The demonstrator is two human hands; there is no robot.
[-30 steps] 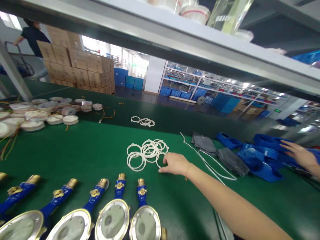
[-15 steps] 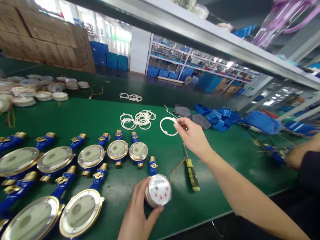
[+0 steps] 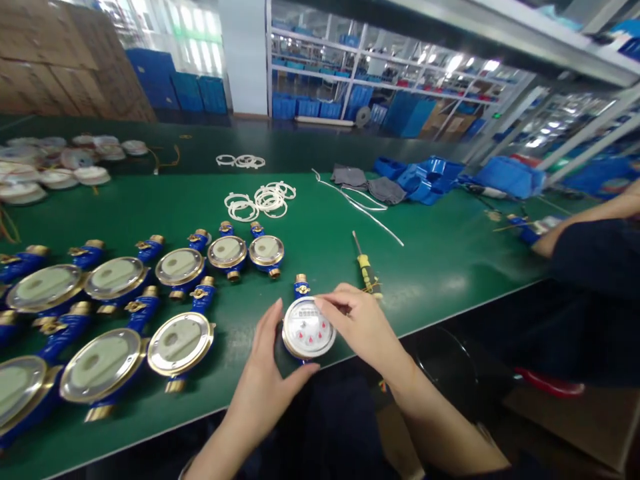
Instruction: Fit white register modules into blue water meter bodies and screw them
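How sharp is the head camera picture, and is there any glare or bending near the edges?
Head view: the water meter between the left hand and right hand is fairly sharp; the meters at the left edge smear; ceiling lights blow out; the green table edge bows from wide-angle distortion.

Glossy brass-rimmed water meter (image 3: 309, 328) w/ blue painted body; matt green table mat (image 3: 440, 260).
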